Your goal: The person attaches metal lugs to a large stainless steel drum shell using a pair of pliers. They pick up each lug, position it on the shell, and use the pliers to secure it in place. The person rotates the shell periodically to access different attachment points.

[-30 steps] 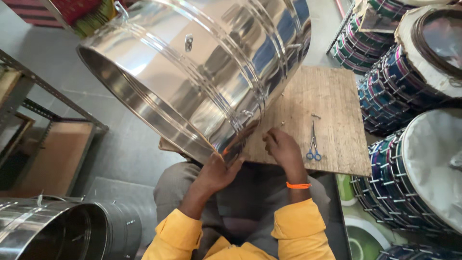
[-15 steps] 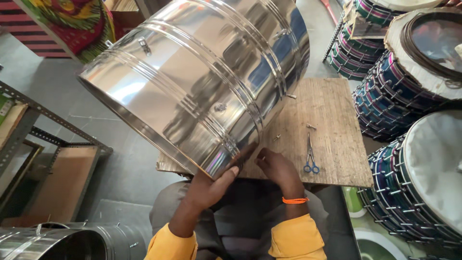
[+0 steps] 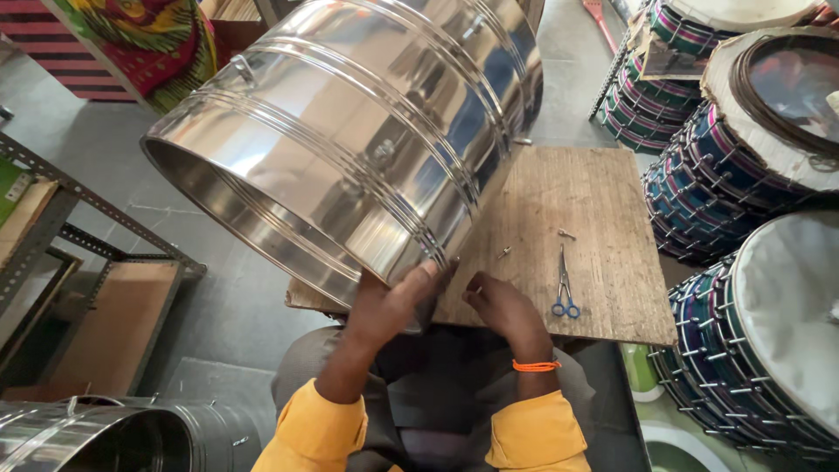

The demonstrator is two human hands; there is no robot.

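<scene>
A large shiny steel drum shell (image 3: 358, 140) lies tilted on its side across a wooden board (image 3: 594, 210), its open end facing lower left. My left hand (image 3: 389, 301) presses against the shell's near rim, fingers spread on the metal. Just right of it, my right hand (image 3: 502, 310), with an orange band at the wrist, rests on the board by the rim, fingers curled around something small that I cannot make out. Blue-handled scissors (image 3: 564, 284) lie on the board right of that hand. Small metal screws (image 3: 505, 252) lie near them.
Stacked drums with blue and coloured lacing (image 3: 752, 157) crowd the right side. Another steel shell (image 3: 96, 437) lies at the lower left. A metal rack with wooden shelves (image 3: 79, 288) stands at the left. Bright cloth (image 3: 157, 44) hangs at the top left.
The shell has rolled and swung toward the left, and the view has shifted up. My left hand has slid along the near rim. My right hand has stayed by the rim on the board.
</scene>
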